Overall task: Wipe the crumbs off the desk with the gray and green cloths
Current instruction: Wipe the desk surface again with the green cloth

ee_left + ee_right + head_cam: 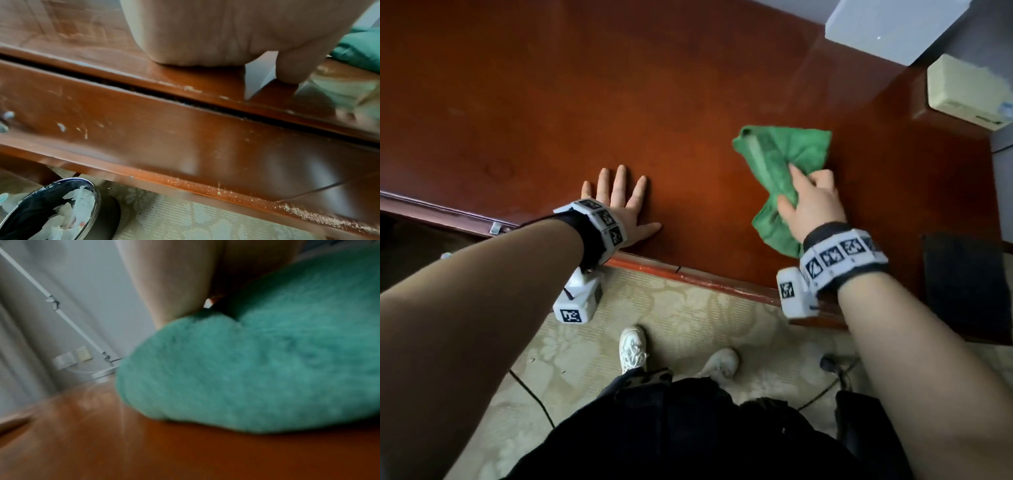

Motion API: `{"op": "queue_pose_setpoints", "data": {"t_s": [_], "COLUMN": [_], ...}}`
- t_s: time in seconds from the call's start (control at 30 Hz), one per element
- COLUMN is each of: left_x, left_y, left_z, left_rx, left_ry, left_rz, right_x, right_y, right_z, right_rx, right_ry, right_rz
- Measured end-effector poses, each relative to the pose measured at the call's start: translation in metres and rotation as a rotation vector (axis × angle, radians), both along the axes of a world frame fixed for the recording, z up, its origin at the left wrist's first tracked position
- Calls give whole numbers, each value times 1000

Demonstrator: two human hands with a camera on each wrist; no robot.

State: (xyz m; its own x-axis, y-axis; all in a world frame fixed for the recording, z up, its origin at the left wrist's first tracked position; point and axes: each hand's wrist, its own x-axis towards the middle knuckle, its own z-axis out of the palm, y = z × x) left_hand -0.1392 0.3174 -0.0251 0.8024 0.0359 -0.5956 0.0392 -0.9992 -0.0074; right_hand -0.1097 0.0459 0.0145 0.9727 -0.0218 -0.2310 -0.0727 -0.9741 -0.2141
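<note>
My right hand point(808, 202) grips a bunched green cloth point(780, 161) that lies on the reddish-brown wooden desk point(585, 102), right of centre. The same cloth point(257, 366) fills the blurred right wrist view, resting on the desk top point(144, 451). My left hand point(619, 198) lies flat on the desk near its front edge, fingers spread, holding nothing. In the left wrist view the palm point(205, 32) presses on the desk edge, and fine crumbs point(226, 190) dot the lower ledge of the desk front. No gray cloth is in view.
A white box point(893, 24) and a cream device point(969, 92) stand at the desk's far right, a black pad point(965, 287) at the near right. A bin with white scraps point(57, 211) sits on the patterned carpet point(688, 325) below. A white lamp arm point(61, 313) rises at the back.
</note>
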Motion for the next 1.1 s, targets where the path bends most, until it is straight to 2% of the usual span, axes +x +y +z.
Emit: {"op": "queue_pose_setpoints", "data": {"t_s": [0.07,0.1,0.17,0.3,0.37,0.43,0.5,0.57,0.63,0.7,0.8,0.87,0.93,1.0,1.1], "left_x": [0,0,1,2,2,1,1,3,3,3,3,4,4,3,3], "left_y": [0,0,1,3,5,7,6,5,5,7,6,6,6,6,7], "left_z": [1,1,-1,-3,-3,-1,2,3,2,0,1,1,0,0,1], "left_rx": [-2,-9,-16,-13,-2,-12,-19,-16,-15,-23,-47,-45,-57,-66,-65], "left_ry": [6,6,0,-6,3,18,32,39,36,30,24,26,31,33,52], "left_rz": [-13,-17,-25,-45,-54,-64,-65,-64,-61,-56,-48,-49,-42,-36,-42], "right_x": [13,12,-4,-58,-66,-50,-22,6,22,20,-12,-32,-32,-10,36], "right_y": [8,19,46,76,69,51,26,8,12,34,61,62,48,27,1], "right_z": [-12,-15,-16,-7,3,9,9,3,-10,-18,-18,-12,-4,0,-2], "right_rx": [-91,-138,-190,-146,-96,-60,-71,-108,-152,-175,-149,-122,-87,-26,-53], "right_ry": [75,94,98,207,277,209,93,91,132,120,110,177,253,189,30], "right_rz": [-116,-89,94,547,627,504,231,-68,-184,-59,367,630,726,603,157]}}
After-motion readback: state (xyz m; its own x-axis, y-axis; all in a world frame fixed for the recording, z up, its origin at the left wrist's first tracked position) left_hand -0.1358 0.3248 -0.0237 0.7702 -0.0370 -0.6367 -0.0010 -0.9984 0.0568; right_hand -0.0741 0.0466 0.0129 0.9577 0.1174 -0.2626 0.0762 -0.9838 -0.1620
